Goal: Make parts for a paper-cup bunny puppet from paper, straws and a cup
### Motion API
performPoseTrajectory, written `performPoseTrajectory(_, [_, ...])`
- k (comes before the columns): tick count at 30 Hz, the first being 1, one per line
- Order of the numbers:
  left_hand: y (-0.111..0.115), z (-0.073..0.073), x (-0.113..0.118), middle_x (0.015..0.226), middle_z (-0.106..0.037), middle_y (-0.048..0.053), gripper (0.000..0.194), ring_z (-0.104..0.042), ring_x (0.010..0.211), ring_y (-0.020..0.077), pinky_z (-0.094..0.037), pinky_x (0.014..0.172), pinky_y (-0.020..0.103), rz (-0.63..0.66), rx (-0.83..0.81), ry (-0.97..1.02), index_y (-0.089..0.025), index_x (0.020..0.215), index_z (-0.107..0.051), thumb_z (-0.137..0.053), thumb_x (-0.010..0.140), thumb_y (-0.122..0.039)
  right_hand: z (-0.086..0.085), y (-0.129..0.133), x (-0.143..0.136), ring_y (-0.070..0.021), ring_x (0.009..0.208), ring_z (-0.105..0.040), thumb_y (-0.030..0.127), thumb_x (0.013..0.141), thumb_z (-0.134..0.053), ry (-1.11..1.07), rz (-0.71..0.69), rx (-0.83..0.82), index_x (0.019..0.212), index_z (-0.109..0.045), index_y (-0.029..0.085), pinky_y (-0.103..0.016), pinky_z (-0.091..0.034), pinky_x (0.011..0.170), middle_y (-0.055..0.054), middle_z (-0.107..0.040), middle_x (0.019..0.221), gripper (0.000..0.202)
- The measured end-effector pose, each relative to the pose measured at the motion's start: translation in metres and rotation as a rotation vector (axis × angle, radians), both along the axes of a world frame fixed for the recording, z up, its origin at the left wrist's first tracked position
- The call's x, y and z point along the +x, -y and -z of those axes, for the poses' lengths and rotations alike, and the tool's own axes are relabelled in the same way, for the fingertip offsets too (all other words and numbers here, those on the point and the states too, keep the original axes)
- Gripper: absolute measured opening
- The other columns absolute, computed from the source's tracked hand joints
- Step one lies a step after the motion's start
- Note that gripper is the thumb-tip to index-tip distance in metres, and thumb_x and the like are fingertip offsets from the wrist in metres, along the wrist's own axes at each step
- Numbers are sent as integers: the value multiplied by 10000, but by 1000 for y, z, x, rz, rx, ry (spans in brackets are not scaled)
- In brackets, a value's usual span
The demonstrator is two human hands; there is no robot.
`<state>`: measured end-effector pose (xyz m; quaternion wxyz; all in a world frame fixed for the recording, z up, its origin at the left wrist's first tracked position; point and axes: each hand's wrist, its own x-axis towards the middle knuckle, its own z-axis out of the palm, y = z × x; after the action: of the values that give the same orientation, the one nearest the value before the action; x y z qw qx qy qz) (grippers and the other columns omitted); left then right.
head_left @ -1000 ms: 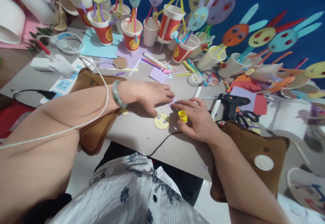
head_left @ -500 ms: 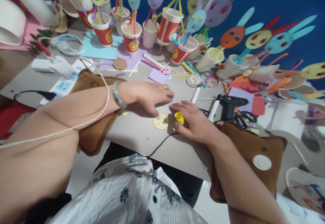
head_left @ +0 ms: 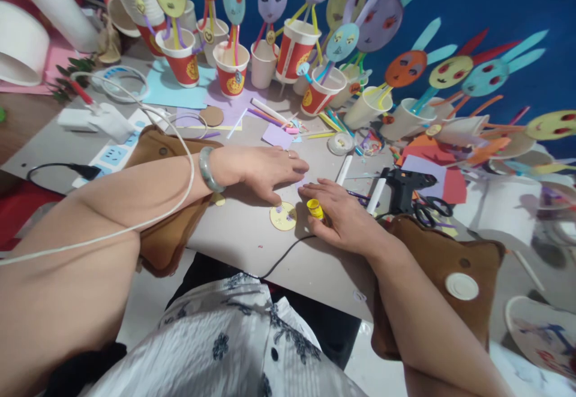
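Note:
My left hand (head_left: 272,172) lies palm down on the table with its fingers stretched out and its thumb apart. Close to the thumb tip is a round yellow paper face (head_left: 283,216) with small purple marks. To the right, my right hand (head_left: 339,214) rests low on the table, its fingers extended. A small yellow cap (head_left: 315,208), hollow at the top, is gripped between its thumb and forefinger. A bit of purple paper (head_left: 303,182) shows between the two hands. What lies under the palms is hidden.
Paper cups (head_left: 180,64) with rabbit-faced figures line the back. A black glue gun (head_left: 411,187) and scissors (head_left: 432,211) lie right of my hand. Brown cushions (head_left: 173,238) sit under both forearms. A white cable (head_left: 189,175) crosses my left arm; a black cord (head_left: 288,253) runs in front.
Both hands keep their places, and the yellow cap stays in my right hand. Only the camera view has shifted slightly.

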<state>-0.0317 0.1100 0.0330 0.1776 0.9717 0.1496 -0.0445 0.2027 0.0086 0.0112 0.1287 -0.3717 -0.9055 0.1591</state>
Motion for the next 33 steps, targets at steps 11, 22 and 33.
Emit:
performPoseTrajectory(11, [0,-2,1,1372,-618,95,401,-520,1221,301,-416,971,410,76,47,-74,-246,1205,-634,-552,870,-450,0,-2,4,-295,1200,-679,282,902,-536,-79,2,-24,1278,-613,208,-585,-443,1154,-132,-733,1247,391])
performPoseTrajectory(22, [1,-3,4,1365,-614,99,335,-527,1188,284,-420,909,408,85,116,-120,-223,1193,-616,-428,936,-326,5,-6,5,-233,728,-653,445,955,-587,-281,535,183,931,-621,255,-394,-553,680,-66,-694,865,195])
performPoseTrajectory(33, [1,-4,4,1364,-617,87,321,-509,1213,270,-426,944,403,68,98,-131,-245,1209,-613,-443,938,-270,22,-8,-1,-222,752,-694,393,932,-630,-350,519,77,1030,-673,221,-366,-542,693,-67,-763,884,203])
